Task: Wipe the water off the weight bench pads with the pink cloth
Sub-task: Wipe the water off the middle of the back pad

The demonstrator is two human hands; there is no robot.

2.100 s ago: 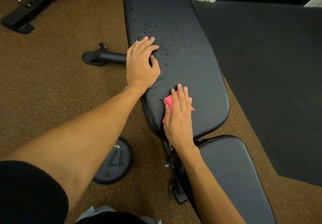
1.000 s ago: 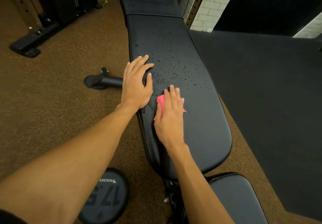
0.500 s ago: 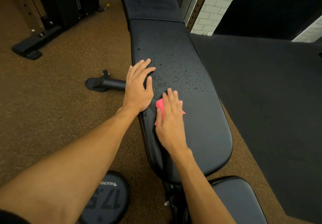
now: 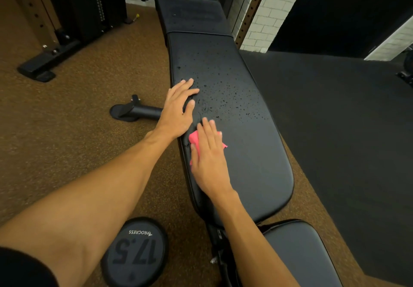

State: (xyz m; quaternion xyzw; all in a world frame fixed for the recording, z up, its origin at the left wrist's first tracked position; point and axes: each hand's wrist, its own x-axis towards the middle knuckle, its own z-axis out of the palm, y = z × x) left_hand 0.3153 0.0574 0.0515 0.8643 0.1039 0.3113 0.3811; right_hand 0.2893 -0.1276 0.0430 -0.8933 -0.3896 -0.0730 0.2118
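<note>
The long black back pad (image 4: 252, 152) of the weight bench runs away from me, speckled with water droplets (image 4: 225, 94) across its middle. My right hand (image 4: 209, 155) lies flat with straight fingers on the pink cloth (image 4: 194, 138), pressing it onto the pad near the left edge; only the cloth's corners show. My left hand (image 4: 178, 110) rests flat on the pad's left edge, just beyond the right hand. The near part of the pad looks dry. The black seat pad (image 4: 301, 255) sits at the bottom right.
A 17.5 dumbbell end (image 4: 134, 251) lies on the brown floor left of the bench. The bench's foot bar (image 4: 134, 111) sticks out to the left. A rack base (image 4: 42, 63) stands at far left. A dark mat (image 4: 346, 130) covers the floor on the right.
My right hand has slid the pink cloth up the pad from its near end towards the droplets. The left hand stays on the pad's edge. My view has tilted up.
</note>
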